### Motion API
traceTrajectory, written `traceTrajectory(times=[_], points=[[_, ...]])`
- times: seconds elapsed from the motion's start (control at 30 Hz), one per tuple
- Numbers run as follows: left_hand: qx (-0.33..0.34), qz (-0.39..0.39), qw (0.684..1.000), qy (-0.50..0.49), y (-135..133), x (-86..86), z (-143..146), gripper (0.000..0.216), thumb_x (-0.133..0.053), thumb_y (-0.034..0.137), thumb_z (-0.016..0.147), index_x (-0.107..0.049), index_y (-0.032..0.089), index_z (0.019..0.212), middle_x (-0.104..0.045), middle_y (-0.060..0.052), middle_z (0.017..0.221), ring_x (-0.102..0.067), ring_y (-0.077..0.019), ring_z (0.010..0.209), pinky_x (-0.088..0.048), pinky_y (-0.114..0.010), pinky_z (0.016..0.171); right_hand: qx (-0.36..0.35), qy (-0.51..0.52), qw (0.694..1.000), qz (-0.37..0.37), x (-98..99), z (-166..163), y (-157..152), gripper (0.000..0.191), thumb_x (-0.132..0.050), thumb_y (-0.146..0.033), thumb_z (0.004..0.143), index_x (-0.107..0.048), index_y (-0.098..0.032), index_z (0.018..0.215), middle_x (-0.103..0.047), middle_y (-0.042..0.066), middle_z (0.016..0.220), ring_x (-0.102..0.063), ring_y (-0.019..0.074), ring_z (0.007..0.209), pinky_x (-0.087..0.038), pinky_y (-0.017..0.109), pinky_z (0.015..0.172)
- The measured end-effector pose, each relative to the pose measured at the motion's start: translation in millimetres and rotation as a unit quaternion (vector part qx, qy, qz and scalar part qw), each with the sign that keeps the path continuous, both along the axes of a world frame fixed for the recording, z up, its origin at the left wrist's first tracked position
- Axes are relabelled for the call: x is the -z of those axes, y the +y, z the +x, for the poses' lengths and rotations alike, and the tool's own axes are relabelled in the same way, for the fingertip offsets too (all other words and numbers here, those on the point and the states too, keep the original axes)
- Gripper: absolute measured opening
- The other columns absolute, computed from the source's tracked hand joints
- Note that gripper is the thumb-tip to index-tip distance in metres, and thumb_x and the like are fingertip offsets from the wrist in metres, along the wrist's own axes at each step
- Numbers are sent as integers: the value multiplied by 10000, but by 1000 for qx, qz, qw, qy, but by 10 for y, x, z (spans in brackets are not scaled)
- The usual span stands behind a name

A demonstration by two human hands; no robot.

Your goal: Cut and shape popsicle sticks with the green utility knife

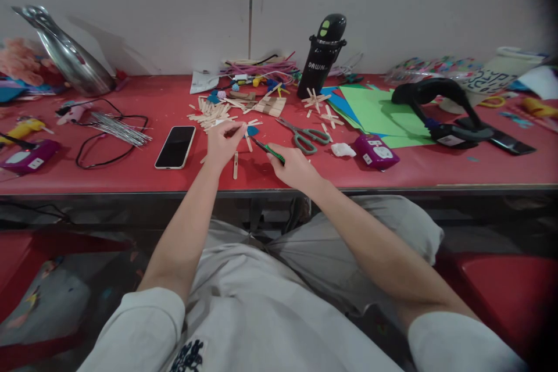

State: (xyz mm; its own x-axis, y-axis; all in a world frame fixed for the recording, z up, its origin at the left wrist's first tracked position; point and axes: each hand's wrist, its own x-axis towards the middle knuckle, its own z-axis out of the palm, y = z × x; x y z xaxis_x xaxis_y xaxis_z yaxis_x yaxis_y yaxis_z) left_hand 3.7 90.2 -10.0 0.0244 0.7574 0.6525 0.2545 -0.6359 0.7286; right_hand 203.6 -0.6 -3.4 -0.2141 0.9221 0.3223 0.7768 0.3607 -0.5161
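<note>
My left hand (222, 142) is at the near edge of a pile of wooden craft sticks (218, 113), its fingers pinched on one stick. My right hand (293, 165) is closed round a small green-handled tool (268, 150) whose tip points toward the left hand. A single loose stick (235, 165) lies on the red table (131, 171) between the two hands. A small blue paper scrap (253, 130) lies just beyond them.
A black phone (175, 146) lies left of my left hand. Grey-handled scissors (305, 136), a purple punch (375, 151), green and blue paper sheets (375, 113), a black bottle (321, 58) and a black hole punch (440, 110) sit to the right. Glue guns and cables lie far left.
</note>
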Motion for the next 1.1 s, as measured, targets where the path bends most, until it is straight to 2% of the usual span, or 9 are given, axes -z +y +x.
traceTrajectory(times=[0.3, 0.53, 0.73, 0.93, 1.1], points=[[1, 1, 1000, -12, 14, 11, 19, 173, -737, 349, 798, -803, 189, 804, -762, -44, 757, -683, -165, 692, -538, -291, 665, -16, 8, 1000, 5, -15, -4, 12, 365, -446, -232, 957, -687, -160, 1222, -767, 138, 1120, -729, 309, 1032, -547, 409, 914], [-4, 2, 1000, -4, 7, -10, -1, 130, -735, 312, 798, -795, 197, 791, -772, -40, 767, -692, -169, 699, -543, -290, 659, -22, 2, 1000, -3, -43, -7, 9, 332, -453, -215, 950, -700, -154, 1163, -771, 122, 992, -730, 283, 909, -541, 385, 854], [-2, -7, 1000, 0, -4, -33, -6, 123, -729, 307, 801, -788, 200, 786, -778, -38, 778, -701, -171, 714, -554, -290, 674, -15, 7, 1000, -3, -17, -3, 16, 360, -464, -219, 951, -691, -143, 1220, -763, 150, 1123, -724, 311, 1061, -541, 407, 931], [-6, -28, 1000, -10, -3, -29, 8, 143, -732, 334, 783, -779, 199, 778, -780, -35, 790, -699, -175, 724, -554, -295, 693, -1, 10, 1000, -2, -5, -5, 1, 390, -471, -233, 951, -687, -160, 1267, -773, 144, 1127, -731, 328, 1064, -553, 440, 939], [-24, -54, 998, -28, 9, -11, -31, 134, -740, 327, 773, -753, 195, 756, -740, -25, 712, -660, -164, 665, -532, -294, 667, 14, 38, 999, 16, 38, 12, -8, 411, -487, -285, 954, -687, -164, 1292, -768, 144, 1161, -731, 326, 1086, -553, 453, 980]])
